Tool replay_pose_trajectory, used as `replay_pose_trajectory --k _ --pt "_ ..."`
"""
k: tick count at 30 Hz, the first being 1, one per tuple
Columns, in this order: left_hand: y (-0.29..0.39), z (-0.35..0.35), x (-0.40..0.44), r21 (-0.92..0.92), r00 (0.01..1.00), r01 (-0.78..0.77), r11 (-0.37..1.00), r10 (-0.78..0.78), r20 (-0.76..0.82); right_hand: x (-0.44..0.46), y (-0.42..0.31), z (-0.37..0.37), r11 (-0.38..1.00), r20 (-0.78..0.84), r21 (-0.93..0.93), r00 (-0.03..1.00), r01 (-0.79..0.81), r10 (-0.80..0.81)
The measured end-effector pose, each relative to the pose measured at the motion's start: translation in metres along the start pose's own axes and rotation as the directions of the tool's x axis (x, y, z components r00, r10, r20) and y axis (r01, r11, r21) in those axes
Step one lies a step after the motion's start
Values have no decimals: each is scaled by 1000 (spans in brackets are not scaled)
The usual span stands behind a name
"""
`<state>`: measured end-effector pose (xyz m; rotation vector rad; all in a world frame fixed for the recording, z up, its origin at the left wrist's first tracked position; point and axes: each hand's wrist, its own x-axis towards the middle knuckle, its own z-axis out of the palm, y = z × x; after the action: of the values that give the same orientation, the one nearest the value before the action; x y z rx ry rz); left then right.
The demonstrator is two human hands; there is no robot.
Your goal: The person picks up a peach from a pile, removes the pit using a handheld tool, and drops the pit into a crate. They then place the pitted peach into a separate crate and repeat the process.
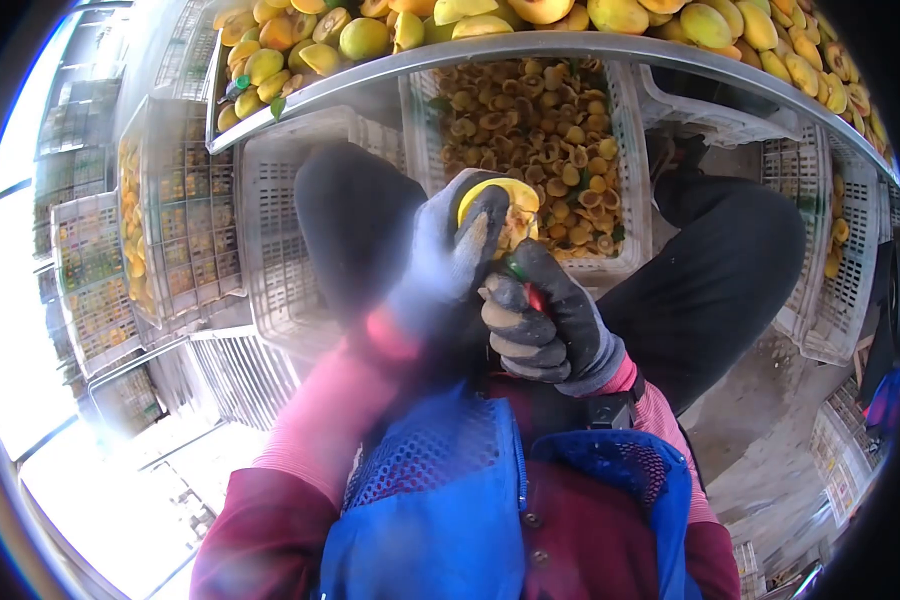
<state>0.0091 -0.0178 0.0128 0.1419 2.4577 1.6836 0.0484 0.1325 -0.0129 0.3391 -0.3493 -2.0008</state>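
Observation:
My gloved left hand (448, 240) is wrapped round a cut yellow peach (518, 205), its brownish inner face turned to the right. Just below it, my gloved right hand (540, 330) is closed round a small tool with a red and green handle (535, 297). The tool's working end is hidden at the peach, so its exact kind does not show. Both hands meet above my lap, with the peach between them.
A metal-edged table (610, 47) heaped with yellow peaches (365, 38) runs across the top. Beneath it a white crate (630, 170) holds many small hollowed peach pieces (540, 140). More crates (185, 220) stand at left, and another crate (840, 260) at right.

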Motion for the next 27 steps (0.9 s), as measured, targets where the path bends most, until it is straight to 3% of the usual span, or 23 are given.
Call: replay_pose_trajectory --k 2,4,7,10,12,16,19,20,22,23,24,25,26,27 --pt "1 1 2 13 1000 -26 1000 26 -12 3 2 -2 991 148 124 989 -49 30" --pt "-2 11 2 61 969 -219 974 224 -100 6 2 -6 982 333 156 942 -103 46" --pt "-7 20 3 137 911 -357 924 377 -171 8 2 -8 986 363 153 932 -61 1" --pt "-11 26 6 -245 983 -89 965 46 -176 11 -2 -18 992 447 112 894 -62 6" --pt "-8 24 8 -522 971 179 834 -237 -45 12 -3 -19 993 455 100 890 -68 15" --pt "-20 30 6 -628 946 159 762 -300 -125 15 -2 -23 995 460 83 888 -47 4" --pt "-25 23 12 -872 752 332 360 -659 14 13 -4 -23 999 433 20 901 -28 17" --pt "-22 16 8 -715 771 373 591 -626 -115 12 -6 -23 1000 425 19 905 -5 -4" --pt "-23 2 12 -729 721 375 573 -675 -160 11 -11 -20 999 410 17 911 50 -53" --pt "-19 -1 12 -666 754 228 710 -561 -341 9 -8 -16 987 203 101 969 125 -143" --pt "-21 -18 5 -608 846 145 780 -417 -332 10 -8 -22 978 164 159 974 133 -159" --pt "-15 -28 1 -398 816 73 914 -285 -504 14 -10 -36 966 125 213 977 144 -173" --pt "-31 -51 -5 -175 797 31 984 -130 -590 16 -13 -46 952 87 265 979 156 -184" --pt "-26 -77 -6 -90 795 -53 995 -13 -606 14 -14 -50 961 13 210 983 179 -186"
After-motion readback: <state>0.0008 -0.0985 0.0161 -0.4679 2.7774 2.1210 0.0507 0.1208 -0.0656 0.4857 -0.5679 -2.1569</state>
